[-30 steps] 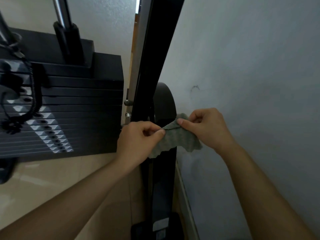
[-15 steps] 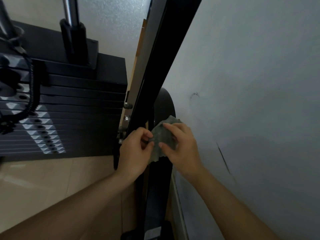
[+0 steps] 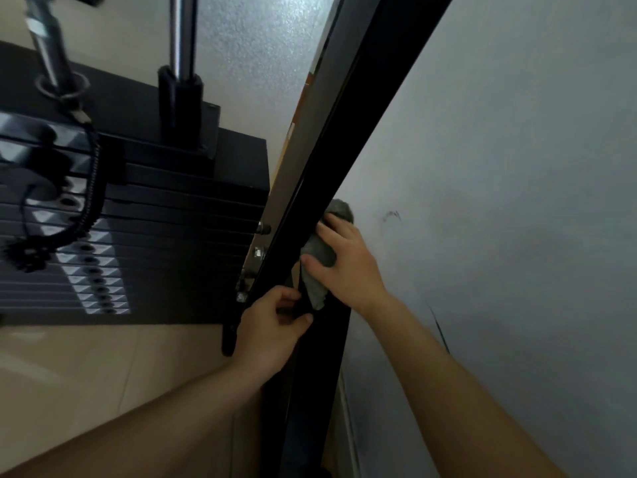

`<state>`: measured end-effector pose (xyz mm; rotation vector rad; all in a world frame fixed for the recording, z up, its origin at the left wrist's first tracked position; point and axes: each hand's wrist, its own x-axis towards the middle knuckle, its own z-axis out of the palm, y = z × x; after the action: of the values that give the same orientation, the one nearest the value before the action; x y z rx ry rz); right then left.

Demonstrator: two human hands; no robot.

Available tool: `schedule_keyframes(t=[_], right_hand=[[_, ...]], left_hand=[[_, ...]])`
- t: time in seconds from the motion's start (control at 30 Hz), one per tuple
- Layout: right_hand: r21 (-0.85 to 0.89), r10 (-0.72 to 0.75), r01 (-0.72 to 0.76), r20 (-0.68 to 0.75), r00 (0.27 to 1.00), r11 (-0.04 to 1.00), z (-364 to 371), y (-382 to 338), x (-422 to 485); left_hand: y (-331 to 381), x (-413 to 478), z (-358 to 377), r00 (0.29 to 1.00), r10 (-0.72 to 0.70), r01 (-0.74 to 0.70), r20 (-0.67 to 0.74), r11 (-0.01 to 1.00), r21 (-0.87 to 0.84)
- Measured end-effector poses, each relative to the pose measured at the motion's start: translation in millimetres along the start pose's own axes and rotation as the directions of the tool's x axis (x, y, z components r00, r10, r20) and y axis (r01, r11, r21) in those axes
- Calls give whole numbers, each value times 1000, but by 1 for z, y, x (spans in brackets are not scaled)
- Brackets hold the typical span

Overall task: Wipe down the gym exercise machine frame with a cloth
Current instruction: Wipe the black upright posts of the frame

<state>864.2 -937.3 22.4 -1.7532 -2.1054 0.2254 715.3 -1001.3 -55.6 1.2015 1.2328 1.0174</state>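
The right hand [image 3: 348,267] grips a bunched grey cloth [image 3: 319,251], with thumb and fingers curled over it, and presses it against the right face of the black slanting frame [image 3: 362,132]. Part of the cloth pokes out above the fingers and a loose tail hangs below the thumb. Just below, the left hand [image 3: 272,326] grips the same frame, its fingers wrapped round the left edge and its thumb lying across the front, close under the cloth's tail but apart from it. Silver bolts [image 3: 259,251] sit on a bracket on the frame's left side, near the left hand. Further left stands the dark weight stack [image 3: 165,222], with a chrome guide rod [image 3: 181,36] rising from its top and a black coiled cord [image 3: 92,188] hanging across its front. A pale grey wall [image 3: 517,167] runs close along the right, and beige floor tiles [image 3: 86,374] lie beneath.
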Motion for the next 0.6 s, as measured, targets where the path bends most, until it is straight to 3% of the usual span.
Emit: schedule_keyframes(t=[0.13, 0.23, 0.4, 0.6], right_hand=[[-9, 3, -2, 185, 983, 1000, -16, 11, 34], [-6, -41, 44, 226, 973, 999, -18, 14, 26], [17, -105, 103, 116, 988, 995, -8, 26, -31], [-146, -169, 161, -41, 985, 976, 14, 26, -93]], left_hand=[[-5, -3, 1, 999, 52, -53, 14, 996, 73], [-4, -6, 1, 998, 69, -70, 10, 994, 88], [-2, -7, -4, 998, 41, -45, 48, 996, 82], [5, -5, -16, 983, -4, -8, 185, 998, 66]])
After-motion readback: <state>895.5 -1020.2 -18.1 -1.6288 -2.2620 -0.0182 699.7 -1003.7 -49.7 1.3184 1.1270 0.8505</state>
